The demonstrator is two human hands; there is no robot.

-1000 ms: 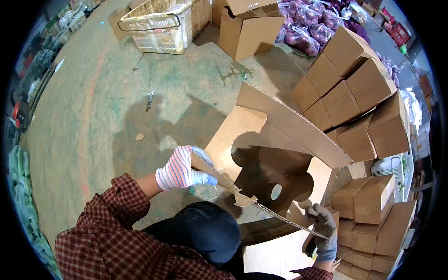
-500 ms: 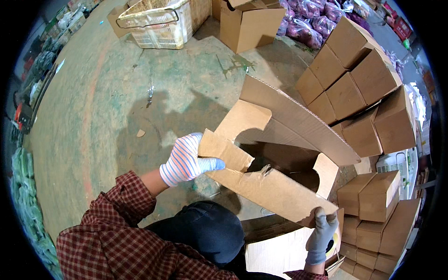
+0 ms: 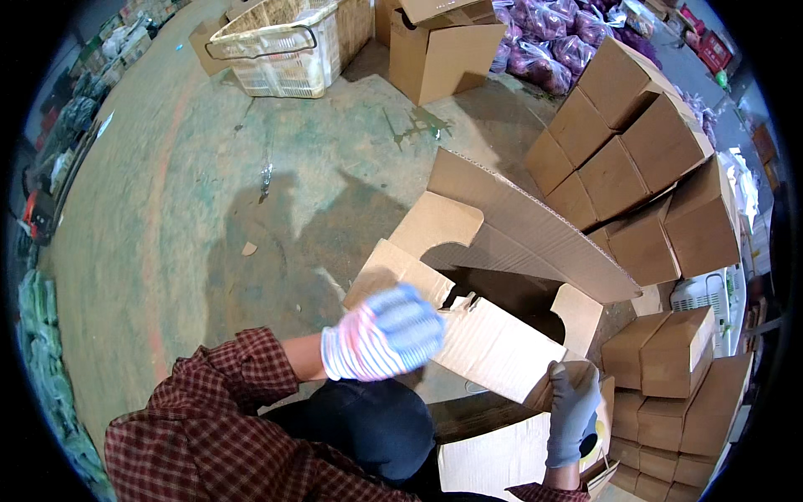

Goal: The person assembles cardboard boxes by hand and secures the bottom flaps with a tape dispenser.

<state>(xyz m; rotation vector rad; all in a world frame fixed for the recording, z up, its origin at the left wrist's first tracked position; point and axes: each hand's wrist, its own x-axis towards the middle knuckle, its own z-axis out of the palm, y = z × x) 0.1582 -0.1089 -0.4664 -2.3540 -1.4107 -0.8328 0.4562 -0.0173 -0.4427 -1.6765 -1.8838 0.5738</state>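
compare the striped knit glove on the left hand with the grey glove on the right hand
The striped knit glove is pink, white and blue; the grey glove is plain. The striped one is blurred over the cardboard flap; the grey one is sharp, at the flap's lower edge. Both cover whole hands.

The left hand (image 3: pixel 383 333) is motion-blurred, its fingers indistinct. It covers part of the cardboard flap (image 3: pixel 477 335). The box's inside (image 3: pixel 510 293) lies in shadow. The stacked boxes (image 3: pixel 669 402) run off the right edge.

Stained concrete floor (image 3: pixel 209 217): wire basket (image 3: pixel 276 46) upper left, open cardboard box (image 3: pixel 439 54) top centre, stacked boxes (image 3: pixel 644 159) right.
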